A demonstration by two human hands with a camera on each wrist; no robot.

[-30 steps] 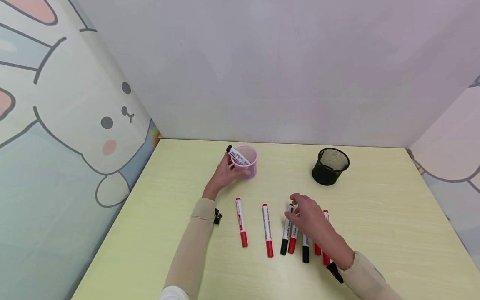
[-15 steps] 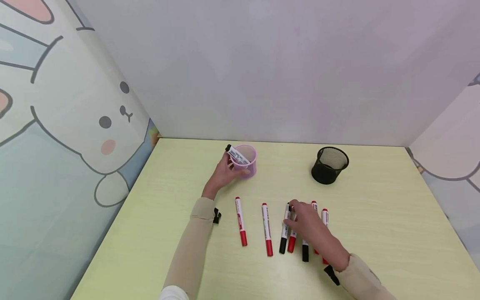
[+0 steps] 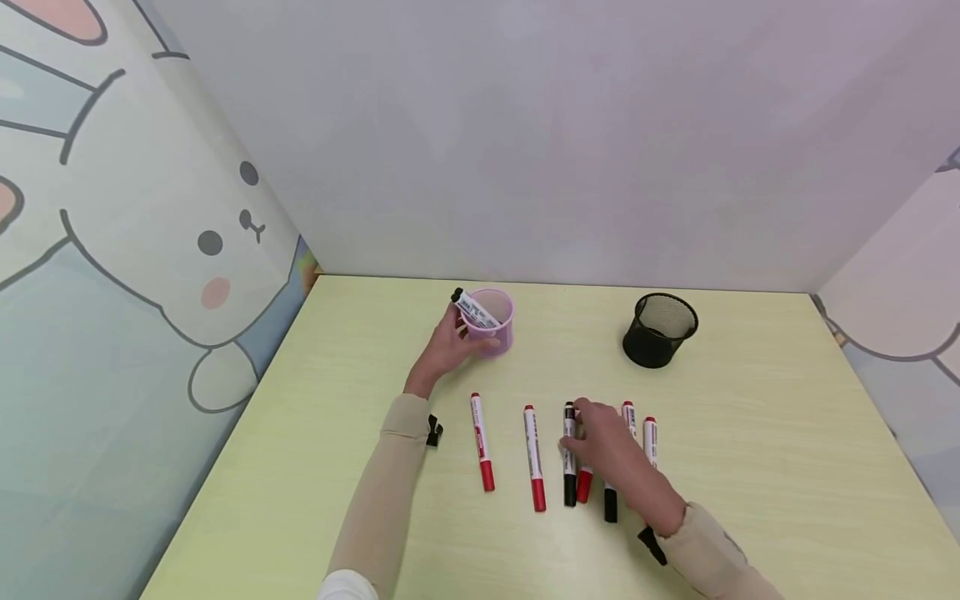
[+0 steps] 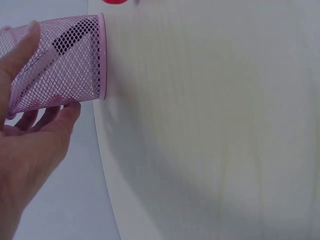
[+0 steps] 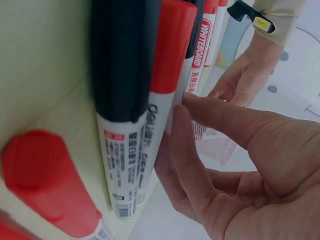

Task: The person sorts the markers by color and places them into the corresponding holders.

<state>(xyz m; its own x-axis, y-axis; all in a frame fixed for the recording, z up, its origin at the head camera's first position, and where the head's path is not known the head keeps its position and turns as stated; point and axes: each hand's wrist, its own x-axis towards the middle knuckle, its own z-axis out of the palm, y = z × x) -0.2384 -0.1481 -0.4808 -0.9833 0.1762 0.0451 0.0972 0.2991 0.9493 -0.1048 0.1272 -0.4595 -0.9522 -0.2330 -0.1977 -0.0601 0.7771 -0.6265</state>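
Observation:
At the far left-centre, my left hand (image 3: 444, 350) holds a pink mesh pen cup (image 3: 504, 340), thumb on one side and fingers on the other in the left wrist view. A black-capped whiteboard marker (image 3: 477, 310) leans inside the cup. My right hand (image 3: 617, 443) is over the row of markers. Its thumb and fingers pinch a black whiteboard marker (image 3: 570, 454), the upper end between them. Close beside that lies a red marker (image 3: 585, 485), partly covered by the hand. Another black marker (image 5: 123, 75) is near the fingers in the right wrist view.
Two red markers, one (image 3: 482, 442) at left and one (image 3: 534, 458) nearer the middle, lie apart. More red markers (image 3: 650, 442) lie right of the hand, partly hidden. A black mesh pen cup (image 3: 652, 350) stands at the back right. Walls border the table (image 3: 780, 467).
My right hand has come down and left onto the black marker, and its fingers have closed on it. The marker has turned slightly straighter. My left hand stays at the pink cup.

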